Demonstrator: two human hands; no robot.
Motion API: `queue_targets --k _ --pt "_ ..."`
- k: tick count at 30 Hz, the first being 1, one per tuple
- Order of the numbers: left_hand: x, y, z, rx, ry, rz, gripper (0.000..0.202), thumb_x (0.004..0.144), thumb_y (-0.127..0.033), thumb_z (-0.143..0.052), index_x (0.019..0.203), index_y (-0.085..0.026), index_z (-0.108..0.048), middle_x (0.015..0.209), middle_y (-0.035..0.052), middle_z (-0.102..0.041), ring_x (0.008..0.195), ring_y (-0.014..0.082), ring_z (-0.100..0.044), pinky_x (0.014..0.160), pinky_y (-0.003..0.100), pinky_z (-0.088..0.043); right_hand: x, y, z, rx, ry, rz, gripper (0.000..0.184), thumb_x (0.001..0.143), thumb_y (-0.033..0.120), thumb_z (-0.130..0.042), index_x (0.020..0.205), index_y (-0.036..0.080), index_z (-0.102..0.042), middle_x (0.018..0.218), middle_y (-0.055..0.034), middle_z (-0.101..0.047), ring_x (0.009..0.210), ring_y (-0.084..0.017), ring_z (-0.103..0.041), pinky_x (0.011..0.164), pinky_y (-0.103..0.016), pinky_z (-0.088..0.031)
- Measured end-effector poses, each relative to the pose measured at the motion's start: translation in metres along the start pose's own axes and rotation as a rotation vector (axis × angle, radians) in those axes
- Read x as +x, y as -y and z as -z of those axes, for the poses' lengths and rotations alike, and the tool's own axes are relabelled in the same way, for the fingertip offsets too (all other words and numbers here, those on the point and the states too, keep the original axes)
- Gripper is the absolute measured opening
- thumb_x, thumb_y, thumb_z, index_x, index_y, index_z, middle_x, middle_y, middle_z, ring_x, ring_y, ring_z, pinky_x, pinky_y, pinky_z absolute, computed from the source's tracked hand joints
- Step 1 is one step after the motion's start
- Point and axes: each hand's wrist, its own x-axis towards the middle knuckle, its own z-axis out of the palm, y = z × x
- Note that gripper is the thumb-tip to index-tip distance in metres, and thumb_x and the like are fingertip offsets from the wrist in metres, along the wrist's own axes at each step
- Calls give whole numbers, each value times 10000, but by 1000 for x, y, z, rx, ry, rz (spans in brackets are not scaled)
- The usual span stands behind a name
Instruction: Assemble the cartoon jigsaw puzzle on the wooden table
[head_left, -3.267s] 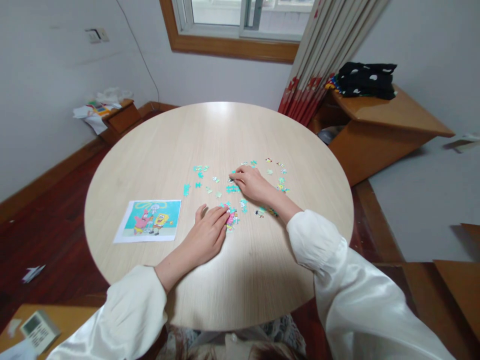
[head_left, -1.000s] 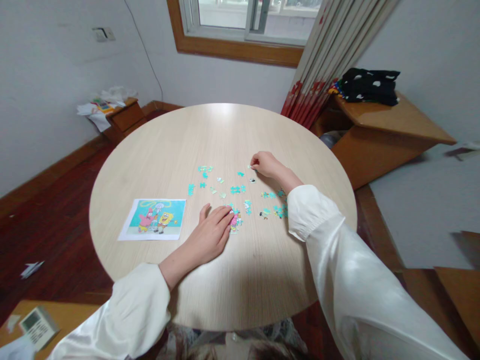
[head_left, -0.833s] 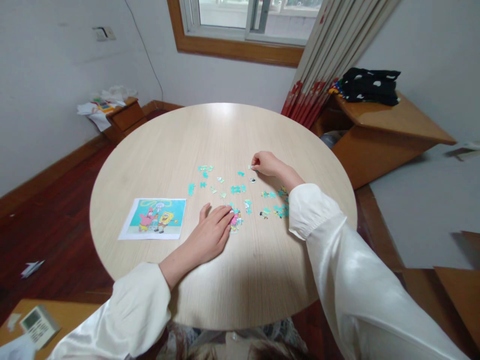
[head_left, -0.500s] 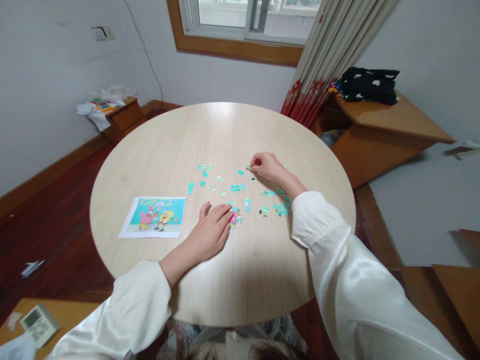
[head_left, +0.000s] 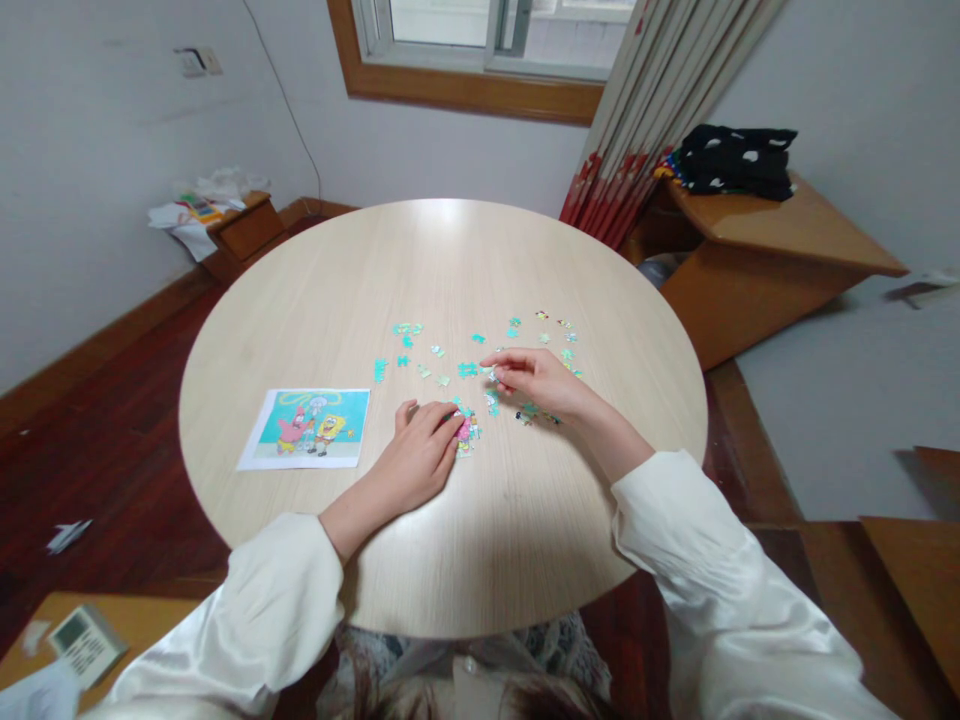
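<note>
My left hand (head_left: pixel 420 452) lies on the table with its fingers stretched out, the tips touching a joined patch of jigsaw puzzle (head_left: pixel 466 433) in pink and teal. Between the thumb and fingers of my right hand (head_left: pixel 541 382) is a small pale puzzle piece (head_left: pixel 492 375), held just above the other pieces. A joined teal strip (head_left: pixel 466 370) lies left of those fingertips. Nearer to me, a teal and white piece (head_left: pixel 492 402) sits to the right of the patch. Some pieces are hidden under my right hand.
A printed cartoon picture (head_left: pixel 311 428) lies on the left of the round table (head_left: pixel 450 560). Loose teal pieces (head_left: pixel 407 329) are scattered at the left, and more pieces (head_left: pixel 514 323) lie beyond my right hand. A wooden cabinet (head_left: pixel 780 250) stands at the right.
My right hand has come nearer and slightly left, carrying the puzzle piece towards the joined patch. My left hand has stayed almost in place.
</note>
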Motion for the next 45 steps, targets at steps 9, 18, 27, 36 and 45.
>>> queue_targets --k 9,18,27,36,45 --pt "0 1 1 -1 14 -10 375 988 -195 -321 1232 -135 -600 1316 158 -597 1238 251 -531 1129 555 -235 -4 -8 -15 123 -95 -93 221 654 261 -779 802 164 -648 601 -13 -683 542 -123 -632 512 -226 -454" --pt "1 1 1 -15 28 -3 382 974 -182 -341 1247 -139 -606 1300 162 -607 1225 253 -539 1128 575 -240 -5 -14 -16 106 -126 -64 370 574 404 -840 757 166 -623 605 -17 -680 567 -143 -659 568 -262 -506" --pt "1 0 1 -10 0 -12 366 976 -175 -347 1216 -145 -620 1261 156 -620 1193 243 -557 1133 564 -239 -3 -21 -19 96 -111 -13 393 545 441 -839 737 170 -630 661 -19 -679 606 -147 -671 641 -297 -544" --pt "1 0 2 -2 -9 -25 345 974 -167 -349 1187 -121 -617 1233 160 -627 1166 245 -573 1127 571 -242 -2 -27 -23 60 -89 32 313 632 410 -773 804 158 -704 666 -16 -687 617 -138 -660 700 -319 -549" --pt "1 -1 3 -19 -10 -27 355 972 -172 -343 1207 -127 -606 1215 151 -614 1156 235 -571 1151 550 -240 -2 -30 -31 -92 -129 92 125 718 272 -700 793 174 -720 762 -41 -733 690 -159 -682 719 -326 -552"
